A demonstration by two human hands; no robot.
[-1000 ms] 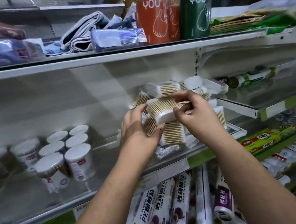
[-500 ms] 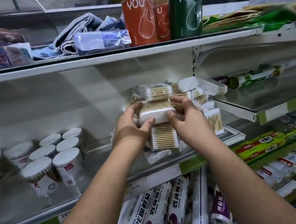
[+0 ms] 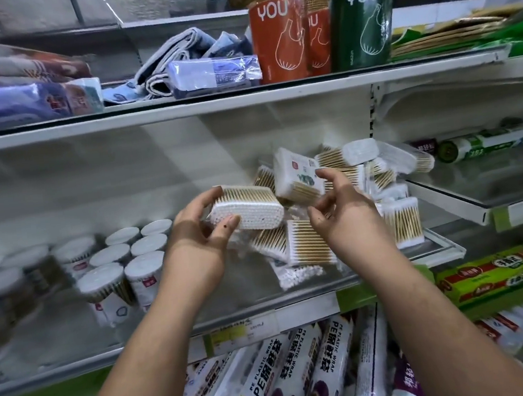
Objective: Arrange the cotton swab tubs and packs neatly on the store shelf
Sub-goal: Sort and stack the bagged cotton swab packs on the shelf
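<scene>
The swab pack (image 3: 246, 210), pinched from both sides half a second ago, is now gripped by the left hand (image 3: 197, 233) alone, fingers over its top and thumb across the white tips. It has been carried leftward, away from the heap of packs (image 3: 343, 189), and turned so that the tip face looks toward the camera. The right hand (image 3: 340, 209) has been drawn off it and hangs empty, fingers loosely curled, just in front of the heap. The pack thus appears to be freed for placing, probably in the bare stretch of the shelf (image 3: 264, 297) between the heap and the tubs (image 3: 131, 260).

The pack is a clear-wrapped block of wooden-stemmed swabs, tan along the sticks, white at each end, rounded at the corners. It is held above the shelf's middle, touching nothing else. The heap toward the shelf's right end lies jumbled, packs tilted at odd angles, one loose bag near the front edge. The tubs stand in rows toward the left end, lids up.
</scene>
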